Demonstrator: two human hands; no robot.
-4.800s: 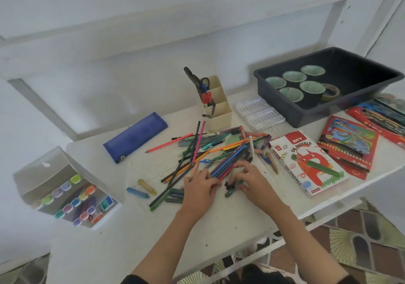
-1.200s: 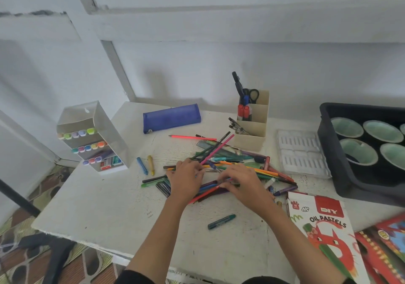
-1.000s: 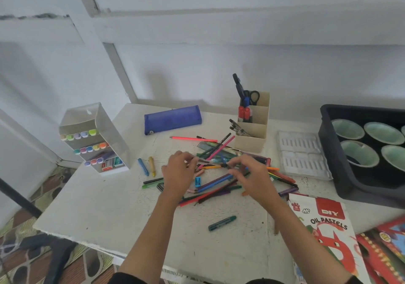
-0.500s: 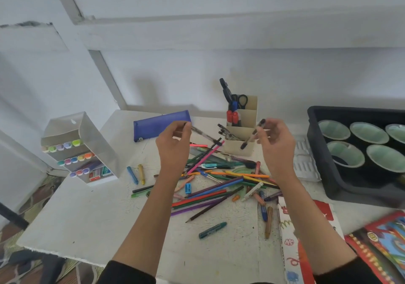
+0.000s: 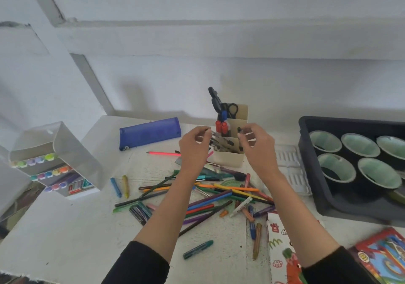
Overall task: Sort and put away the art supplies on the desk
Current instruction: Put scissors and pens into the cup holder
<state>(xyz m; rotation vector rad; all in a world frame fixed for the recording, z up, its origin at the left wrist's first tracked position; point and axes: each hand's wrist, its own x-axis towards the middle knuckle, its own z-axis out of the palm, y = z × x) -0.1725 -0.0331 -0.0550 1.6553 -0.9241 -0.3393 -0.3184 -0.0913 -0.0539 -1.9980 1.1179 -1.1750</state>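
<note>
Both hands hover over the cream desk organizer (image 5: pixel 228 162) at the back of the white desk (image 5: pixel 72 235). My left hand (image 5: pixel 194 146) pinches a black-tipped pen (image 5: pixel 221 138) that slants down into the organizer's front compartment. My right hand (image 5: pixel 257 146) pinches a second dark pen (image 5: pixel 239 129), held almost upright over the same compartment. Scissors (image 5: pixel 232 108) and red markers (image 5: pixel 221 127) stand in the rear compartments. A loose pile of coloured pencils and crayons (image 5: pixel 221 198) lies on the desk below my forearms.
A blue pencil case (image 5: pixel 150 133) lies back left, and a tiered marker stand (image 5: pixel 55 161) stands far left. A black tray (image 5: pixel 328 207) with green-rimmed cups sits right, beside a white palette (image 5: pixel 289 165). An oil pastels box (image 5: pixel 282 253), a red box (image 5: pixel 385 255) and a green crayon (image 5: pixel 198 249) lie near the front edge.
Both hands lifted a pen each out of the pile and carried them back and inward to the organizer. The pens' tips now reach its front compartment.
</note>
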